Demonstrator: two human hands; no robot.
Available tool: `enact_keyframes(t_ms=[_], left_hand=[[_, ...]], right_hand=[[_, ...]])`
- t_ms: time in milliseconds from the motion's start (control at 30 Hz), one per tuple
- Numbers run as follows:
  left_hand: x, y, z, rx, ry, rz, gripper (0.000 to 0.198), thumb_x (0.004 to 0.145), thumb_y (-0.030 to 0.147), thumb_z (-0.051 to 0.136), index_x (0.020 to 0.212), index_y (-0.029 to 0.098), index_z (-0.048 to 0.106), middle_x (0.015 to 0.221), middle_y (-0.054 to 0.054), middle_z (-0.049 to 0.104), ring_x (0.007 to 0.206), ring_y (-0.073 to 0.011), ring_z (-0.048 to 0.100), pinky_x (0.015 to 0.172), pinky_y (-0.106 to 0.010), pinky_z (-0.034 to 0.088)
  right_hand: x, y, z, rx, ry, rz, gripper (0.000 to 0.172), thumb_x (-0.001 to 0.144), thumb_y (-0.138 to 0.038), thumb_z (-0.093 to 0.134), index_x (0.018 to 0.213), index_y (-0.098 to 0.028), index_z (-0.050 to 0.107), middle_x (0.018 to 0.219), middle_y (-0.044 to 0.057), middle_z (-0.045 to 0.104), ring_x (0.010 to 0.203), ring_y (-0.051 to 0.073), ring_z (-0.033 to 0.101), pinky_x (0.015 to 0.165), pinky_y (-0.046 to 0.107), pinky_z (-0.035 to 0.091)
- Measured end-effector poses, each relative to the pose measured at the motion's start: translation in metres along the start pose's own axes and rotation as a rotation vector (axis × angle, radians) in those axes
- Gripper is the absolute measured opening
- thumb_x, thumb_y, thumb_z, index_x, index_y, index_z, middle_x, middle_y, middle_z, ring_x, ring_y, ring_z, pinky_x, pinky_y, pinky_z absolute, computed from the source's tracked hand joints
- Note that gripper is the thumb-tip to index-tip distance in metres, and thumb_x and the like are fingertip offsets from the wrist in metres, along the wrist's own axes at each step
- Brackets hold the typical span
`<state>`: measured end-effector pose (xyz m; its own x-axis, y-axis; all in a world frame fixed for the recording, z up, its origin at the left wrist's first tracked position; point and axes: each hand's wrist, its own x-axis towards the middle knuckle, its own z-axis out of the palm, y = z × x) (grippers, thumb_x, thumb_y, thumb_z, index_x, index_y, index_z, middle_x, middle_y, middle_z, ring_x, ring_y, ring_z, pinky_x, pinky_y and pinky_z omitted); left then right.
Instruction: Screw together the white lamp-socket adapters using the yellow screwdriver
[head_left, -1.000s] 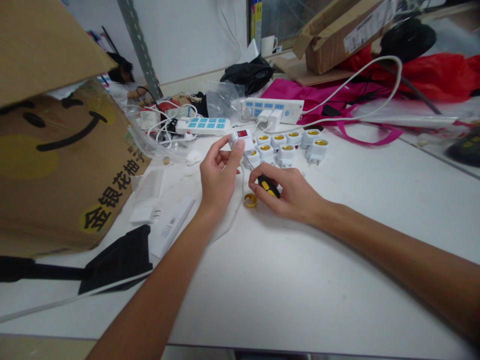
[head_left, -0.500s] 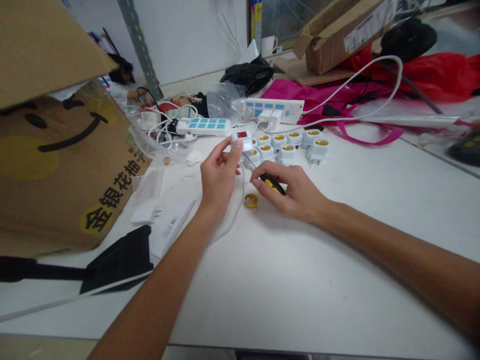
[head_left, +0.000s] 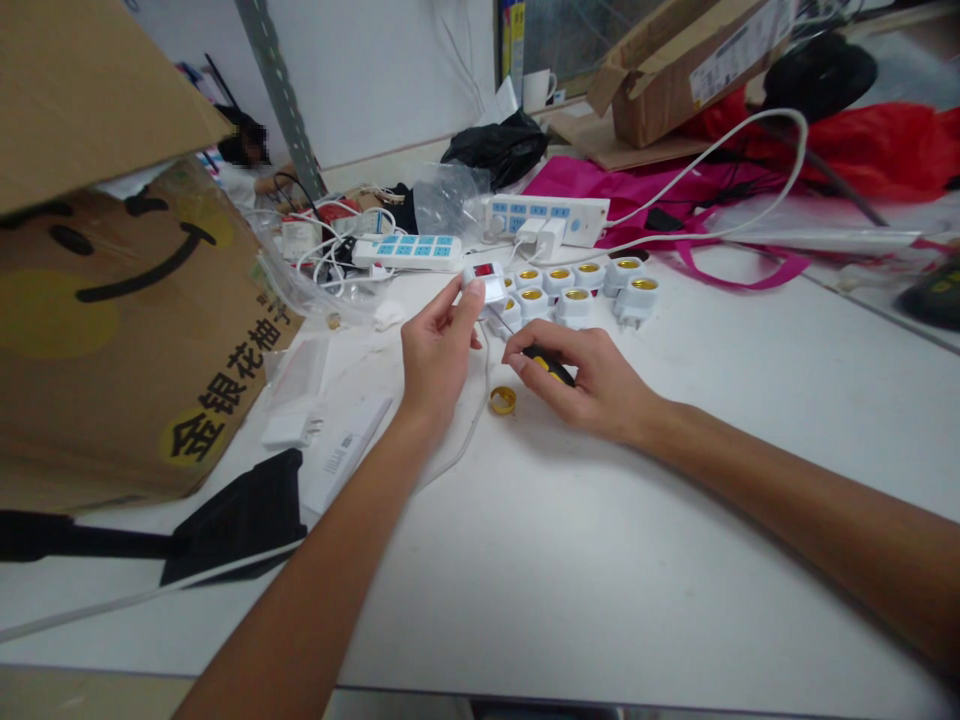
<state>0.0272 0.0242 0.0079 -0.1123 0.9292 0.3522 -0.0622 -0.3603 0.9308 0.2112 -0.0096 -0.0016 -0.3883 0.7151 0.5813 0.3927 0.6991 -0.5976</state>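
Note:
My left hand [head_left: 441, 350] is closed on a white plug-in lamp socket [head_left: 489, 284] with a red switch, held above the table. Between the fingers of my right hand [head_left: 574, 375] is a screwdriver [head_left: 547, 365] with a black and yellow handle. Its thin shaft points up and left at the underside of the held socket; whether the tip touches inside is too small to tell. Below, on the table, lies a gold threaded ring [head_left: 502, 401]. Just behind my hands stand several more white lamp sockets [head_left: 576, 308] with gold-coloured openings.
Two power strips [head_left: 409, 252] with cables lie at the back. At left stands a large cardboard box [head_left: 135, 340], near a black flat stand [head_left: 240, 520] and a white box [head_left: 346, 455]. A pink bag [head_left: 600, 185] lies behind. A person [head_left: 244, 165] is in the background.
Almost nothing differs. My right hand and the screwdriver have shifted very slightly, with the handle turned a little; my left hand keeps holding the socket.

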Motion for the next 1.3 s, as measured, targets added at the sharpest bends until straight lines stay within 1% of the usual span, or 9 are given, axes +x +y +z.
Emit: enact_keyframes(t_ms=[233, 333, 400, 533, 667, 800, 900, 1033, 1300], left_hand=[[0.002, -0.003, -0.002, -0.021, -0.001, -0.031, 0.037, 0.088, 0.060, 0.087, 0.087, 0.024, 0.079, 0.067, 0.005, 0.054, 0.064, -0.0116, 0.049, 0.064, -0.026, 0.047], [0.002, -0.004, -0.002, -0.049, -0.008, -0.049, 0.036, 0.087, 0.060, 0.089, 0.091, 0.025, 0.081, 0.070, 0.004, 0.058, 0.065, -0.0109, 0.050, 0.064, -0.025, 0.049], [0.002, -0.004, -0.003, -0.076, -0.022, -0.055, 0.034, 0.087, 0.058, 0.089, 0.089, 0.025, 0.080, 0.073, 0.004, 0.060, 0.065, -0.0105, 0.049, 0.064, -0.025, 0.049], [0.002, -0.001, -0.003, -0.107, -0.056, -0.061, 0.040, 0.086, 0.060, 0.090, 0.077, 0.023, 0.074, 0.071, 0.003, 0.055, 0.066, -0.0111, 0.047, 0.064, -0.026, 0.048], [0.001, 0.001, -0.003, -0.099, -0.070, -0.065, 0.046, 0.086, 0.065, 0.088, 0.076, 0.023, 0.072, 0.071, 0.003, 0.052, 0.066, -0.0119, 0.046, 0.063, -0.026, 0.048], [0.001, 0.000, -0.004, -0.112, -0.077, -0.076, 0.041, 0.089, 0.057, 0.088, 0.074, 0.023, 0.070, 0.071, 0.004, 0.053, 0.066, -0.0112, 0.047, 0.065, -0.026, 0.048], [0.001, -0.001, -0.003, -0.115, -0.055, -0.101, 0.038, 0.087, 0.055, 0.090, 0.078, 0.022, 0.072, 0.071, 0.004, 0.053, 0.066, -0.0110, 0.049, 0.066, -0.026, 0.047], [-0.001, 0.001, -0.002, -0.080, -0.024, -0.142, 0.044, 0.083, 0.061, 0.092, 0.091, 0.021, 0.077, 0.070, 0.005, 0.052, 0.066, -0.0106, 0.049, 0.067, -0.026, 0.047], [-0.003, 0.007, -0.002, -0.023, -0.007, -0.218, 0.048, 0.085, 0.064, 0.088, 0.087, 0.018, 0.073, 0.070, 0.003, 0.056, 0.067, -0.0112, 0.051, 0.066, -0.025, 0.042]], right_hand=[[-0.001, 0.002, -0.001, -0.001, -0.017, -0.002, 0.013, 0.104, -0.031, 0.061, 0.099, -0.022, 0.070, 0.078, -0.001, 0.068, 0.065, 0.013, 0.054, 0.066, 0.028, 0.043], [-0.001, 0.003, -0.001, -0.002, -0.028, 0.004, 0.016, 0.105, -0.032, 0.060, 0.101, -0.022, 0.071, 0.082, 0.000, 0.071, 0.068, 0.014, 0.056, 0.067, 0.028, 0.044], [-0.001, 0.004, -0.001, -0.003, -0.028, 0.010, 0.017, 0.105, -0.033, 0.059, 0.101, -0.021, 0.071, 0.083, 0.001, 0.073, 0.068, 0.014, 0.056, 0.067, 0.029, 0.044], [0.000, 0.003, -0.001, -0.007, -0.024, 0.010, 0.020, 0.106, -0.034, 0.059, 0.100, -0.020, 0.072, 0.081, 0.000, 0.071, 0.067, 0.014, 0.054, 0.067, 0.029, 0.043], [0.000, 0.002, -0.002, -0.010, -0.022, -0.001, 0.019, 0.106, -0.033, 0.058, 0.099, -0.020, 0.072, 0.080, 0.000, 0.070, 0.066, 0.013, 0.054, 0.066, 0.029, 0.043], [0.000, 0.002, -0.001, -0.007, -0.013, -0.002, 0.017, 0.104, -0.031, 0.059, 0.098, -0.021, 0.072, 0.079, 0.000, 0.070, 0.065, 0.013, 0.054, 0.066, 0.029, 0.043], [0.000, 0.001, -0.001, -0.021, -0.021, 0.012, 0.015, 0.102, -0.031, 0.062, 0.097, -0.020, 0.072, 0.080, 0.000, 0.071, 0.066, 0.014, 0.055, 0.066, 0.029, 0.044], [-0.001, -0.002, -0.001, -0.024, -0.039, 0.031, 0.022, 0.102, -0.038, 0.063, 0.096, -0.019, 0.072, 0.076, 0.000, 0.069, 0.063, 0.013, 0.055, 0.064, 0.028, 0.042], [0.002, -0.004, -0.001, 0.148, -0.029, 0.165, 0.032, 0.105, -0.044, 0.062, 0.093, -0.018, 0.076, 0.081, 0.001, 0.072, 0.068, 0.013, 0.055, 0.063, 0.028, 0.040]])
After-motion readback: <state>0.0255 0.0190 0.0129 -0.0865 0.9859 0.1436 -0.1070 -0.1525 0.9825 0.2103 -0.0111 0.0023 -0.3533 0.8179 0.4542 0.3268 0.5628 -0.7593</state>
